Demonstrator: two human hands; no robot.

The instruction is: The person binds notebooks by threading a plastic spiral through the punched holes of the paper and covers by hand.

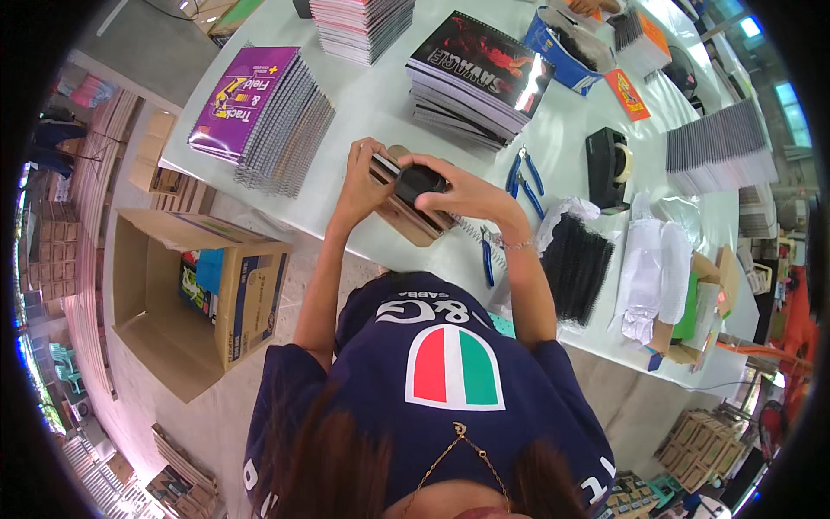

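Grip is two-handed. We find the left hand [361,183] clasped on the far left end of a brown wooden block [406,221], and the right hand [467,190] wrapped around a black rounded object [420,180] over that block; we cannot tell whether the object bears on it. Both are at the near edge of the white table [363,104]. Left of the grip we note purple spiral-bound notebooks [245,104], stacked; beyond it to the right, a stack of dark-covered notebooks [484,65]. Right of the grip we log blue cutters [529,197], then a black tape dispenser [605,169]. Black binding coils [577,272] lie right of the grip, nearer the wearer. Left and off the table, we record an open cardboard box [244,303].
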